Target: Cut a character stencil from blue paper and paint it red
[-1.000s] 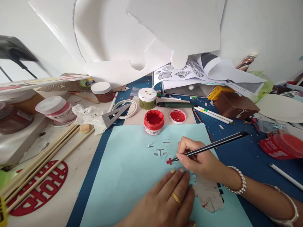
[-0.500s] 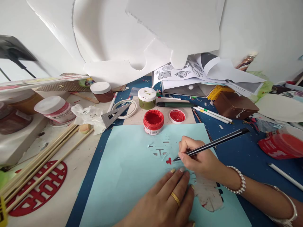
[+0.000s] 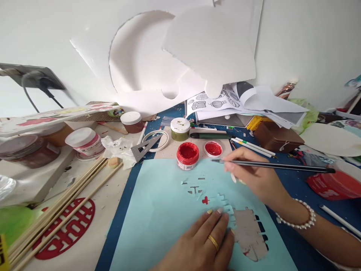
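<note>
My right hand [image 3: 252, 175] grips a thin black paintbrush [image 3: 282, 165], held almost level, its tip close to the red-coated jar lid [image 3: 213, 148]. An open jar of red paint [image 3: 187, 155] stands just left of that lid. My left hand [image 3: 201, 244], with a gold ring, lies flat on a light blue paper stencil [image 3: 158, 222] and presses it down. The stencil has cut-out shapes, and one small cut-out [image 3: 205, 200] is filled with red paint, just above my left fingertips.
A green paint jar [image 3: 180, 129], a brown jar [image 3: 132, 121] and a pink jar [image 3: 84, 142] stand behind. Bamboo sticks [image 3: 64, 203], a red paper cutting [image 3: 66, 231], a metal set square [image 3: 143, 147], a tape roll [image 3: 163, 137], pens [image 3: 251, 146], a brown box [image 3: 275, 136] and white foam boards [image 3: 180, 56] surround the blue mat.
My right hand lifted the brush off the red-painted cut-out and swung it up and back toward the red lid. The camera tilted. My left hand stayed pressed on the stencil.
</note>
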Tool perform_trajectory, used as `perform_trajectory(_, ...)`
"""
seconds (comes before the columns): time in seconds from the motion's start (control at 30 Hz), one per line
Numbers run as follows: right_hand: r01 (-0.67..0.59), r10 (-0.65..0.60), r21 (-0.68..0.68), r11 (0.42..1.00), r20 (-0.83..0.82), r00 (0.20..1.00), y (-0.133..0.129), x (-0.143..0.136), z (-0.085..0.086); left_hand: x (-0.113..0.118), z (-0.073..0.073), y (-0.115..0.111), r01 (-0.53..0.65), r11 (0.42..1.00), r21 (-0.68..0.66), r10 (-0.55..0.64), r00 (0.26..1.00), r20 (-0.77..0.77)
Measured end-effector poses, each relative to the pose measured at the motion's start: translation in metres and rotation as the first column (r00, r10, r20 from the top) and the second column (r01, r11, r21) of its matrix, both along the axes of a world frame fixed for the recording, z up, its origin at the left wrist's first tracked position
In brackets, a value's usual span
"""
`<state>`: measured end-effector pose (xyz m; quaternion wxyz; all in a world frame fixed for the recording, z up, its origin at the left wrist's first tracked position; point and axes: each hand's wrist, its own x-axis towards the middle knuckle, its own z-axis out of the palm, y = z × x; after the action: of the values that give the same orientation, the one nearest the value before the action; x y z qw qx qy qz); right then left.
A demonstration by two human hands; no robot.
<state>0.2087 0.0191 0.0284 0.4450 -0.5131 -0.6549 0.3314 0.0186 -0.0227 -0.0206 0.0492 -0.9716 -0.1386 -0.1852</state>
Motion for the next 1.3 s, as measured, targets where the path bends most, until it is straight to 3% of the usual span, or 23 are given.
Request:
perform_trajectory(0.07, -0.019, 0.018, 0.048, 0.999, 0.016, 1.000, 0.010, -0.002, 0.016, 0.001, -0.002, -0.001, -0.013, 1.000, 0.002, 0.013, 0.999, 0.041)
perform_trajectory(0.17, -0.097, 0.083, 0.077, 0.992, 0.164, 0.983, 0.025, -0.011, 0.036, 0.002, -0.004, -0.002, -0.028, 1.000, 0.003, 0.028, 0.996, 0.084)
perform_trajectory(0.27, -0.051, 0.013, 0.135, 0.990, 0.264, 0.964, 0.038, -0.026, 0.045, 0.001, -0.001, -0.001, -0.012, 1.000, 0.008, 0.011, 0.999, 0.041)
perform_trajectory(0.4, -0.035, -0.052, 0.211, 0.977, 0.394, 0.918, 0.053, -0.045, 0.045, 0.000, 0.000, 0.001, 0.009, 1.000, 0.027, -0.009, 1.000, 0.002)
perform_trajectory(0.57, -0.086, -0.085, 0.269, 0.959, 0.566, 0.820, 0.063, -0.058, 0.037, 0.002, -0.008, -0.001, -0.022, 0.999, 0.044, 0.018, 0.996, 0.084)
perform_trajectory(0.8, -0.089, -0.103, 0.259, 0.962, 0.645, 0.757, 0.068, -0.064, 0.027, 0.002, -0.012, -0.002, -0.036, 0.998, 0.044, 0.031, 0.994, 0.107)
perform_trajectory(0.97, -0.097, -0.085, 0.259, 0.961, 0.610, 0.788, 0.068, -0.064, 0.029, 0.004, -0.015, -0.002, -0.058, 0.997, 0.058, 0.050, 0.990, 0.132)
perform_trajectory(1.07, -0.077, -0.077, 0.267, 0.961, 0.522, 0.850, 0.063, -0.059, 0.034, 0.004, -0.014, -0.002, -0.061, 0.997, 0.049, 0.053, 0.988, 0.146)
perform_trajectory(1.2, -0.022, -0.032, 0.235, 0.972, 0.224, 0.974, 0.046, -0.043, 0.039, 0.001, -0.005, -0.002, -0.043, 0.998, 0.044, 0.039, 0.996, 0.078)
perform_trajectory(1.3, -0.055, 0.057, 0.101, 0.993, -0.014, 0.998, 0.028, -0.025, 0.036, 0.000, 0.002, -0.002, -0.013, 0.999, 0.044, 0.014, 1.000, -0.011)
